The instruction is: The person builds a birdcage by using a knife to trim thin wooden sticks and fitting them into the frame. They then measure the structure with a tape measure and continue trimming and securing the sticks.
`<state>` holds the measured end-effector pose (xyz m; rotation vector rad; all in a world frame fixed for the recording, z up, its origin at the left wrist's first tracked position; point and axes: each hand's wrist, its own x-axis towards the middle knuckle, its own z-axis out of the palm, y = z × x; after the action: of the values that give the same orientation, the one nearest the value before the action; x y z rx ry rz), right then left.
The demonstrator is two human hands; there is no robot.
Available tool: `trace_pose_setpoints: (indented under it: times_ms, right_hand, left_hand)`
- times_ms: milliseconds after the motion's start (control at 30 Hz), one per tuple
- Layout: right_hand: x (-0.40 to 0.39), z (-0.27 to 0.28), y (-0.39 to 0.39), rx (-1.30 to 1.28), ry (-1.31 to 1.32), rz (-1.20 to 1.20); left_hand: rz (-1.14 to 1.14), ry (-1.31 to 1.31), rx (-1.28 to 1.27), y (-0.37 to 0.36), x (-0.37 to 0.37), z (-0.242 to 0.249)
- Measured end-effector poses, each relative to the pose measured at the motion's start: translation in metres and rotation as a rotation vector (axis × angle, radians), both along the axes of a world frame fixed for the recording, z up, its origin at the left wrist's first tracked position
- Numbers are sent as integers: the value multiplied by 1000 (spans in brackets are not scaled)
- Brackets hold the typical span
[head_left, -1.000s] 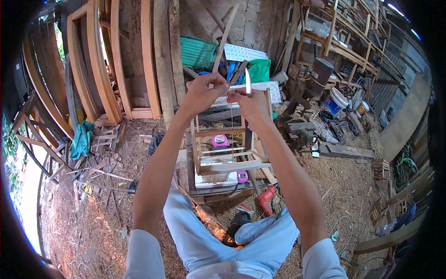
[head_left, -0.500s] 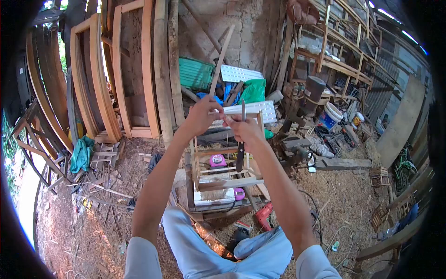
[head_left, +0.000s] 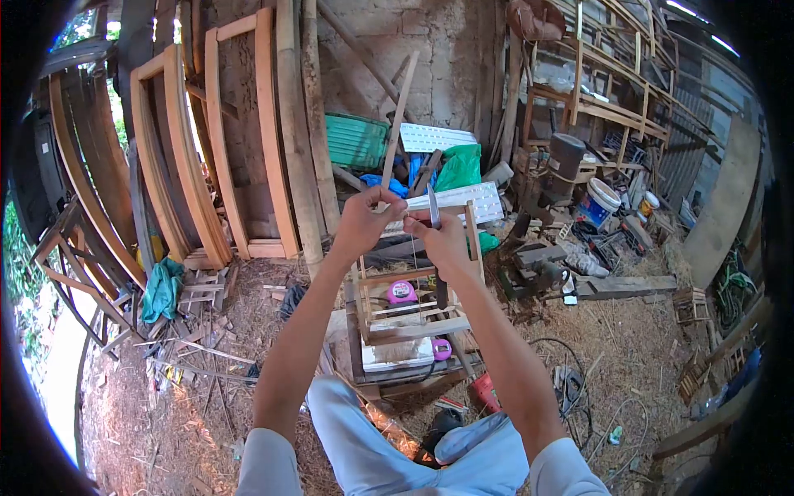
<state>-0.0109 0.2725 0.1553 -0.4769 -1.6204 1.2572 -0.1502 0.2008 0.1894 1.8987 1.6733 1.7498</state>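
Observation:
Both my hands are raised close together above a small wooden frame (head_left: 413, 333). My left hand (head_left: 364, 221) has its thumb and fingers pinched; what is between them is too small to name. My right hand (head_left: 442, 242) holds a knife (head_left: 434, 207) upright, blade up, the dark handle hanging below the palm. Its thumb and fingertip also pinch near the left fingers, and a thin string (head_left: 417, 264) seems to hang below them. Inside the frame's outline shows a pink tape measure (head_left: 401, 292), and another purple one (head_left: 442, 349) lies beside a white block (head_left: 397, 354).
A red power tool (head_left: 486, 392) lies by my knee on the shavings-covered ground. Wooden frames (head_left: 273, 140) lean at the left. Ahead are a green crate (head_left: 356, 140) and a green bag (head_left: 460, 168). A white-and-blue bucket (head_left: 599, 202) stands among clutter at the right.
The view has shifted slightly, so the scene sits a little lower and further right. My hands are still close together, with the knife still in my right hand.

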Motion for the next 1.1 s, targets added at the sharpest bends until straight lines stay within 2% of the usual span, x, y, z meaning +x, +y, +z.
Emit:
trace_pose_setpoints:
  times_ms: [33,100,133,200,300,400,467,533,600,633,700,733,800,967,1100]
  right_hand:
    - [0,1,2,-67,1,14]
    - [2,3,2,-130,4,27]
    - [3,4,0,-155,-26,11]
    - [2,4,0,-180,-57,-4]
    - [2,4,-1,-214,-31,-31]
    - [4,11,-2,-343,-45,-20]
    - [1,9,5,-530,-72,-7]
    - [-2,3,16,-547,-43,0]
    - [-2,4,15,-571,-13,14]
    - [4,14,3,-494,-93,33]
    - [2,15,-2,-385,-155,58]
    - [1,9,-1,-393,-156,55]
    - [-2,5,0,-330,-240,71]
    - [7,4,7,-431,-74,116]
    - [16,7,12,-502,-120,136]
  left_hand:
    - [-5,1,-2,0,0,-1]
    - [117,481,202,-3,-1,-4]
    - [117,480,205,-5,1,-7]
    - [279,762,214,-7,7,-14]
    - [316,871,254,-6,12,-17]
    - [300,915,212,-8,12,-16]
    - [284,938,194,-12,13,-15]
    - [273,960,175,-15,7,-14]
    - [89,703,259,-19,-6,-15]
    - [92,705,256,-18,-5,-17]
    - [140,198,185,-12,0,-22]
    - [137,197,177,-10,2,-24]
    - [375,563,239,-4,2,-24]
    - [353,590,220,-2,-6,-26]
    - [412,624,245,-1,1,-25]
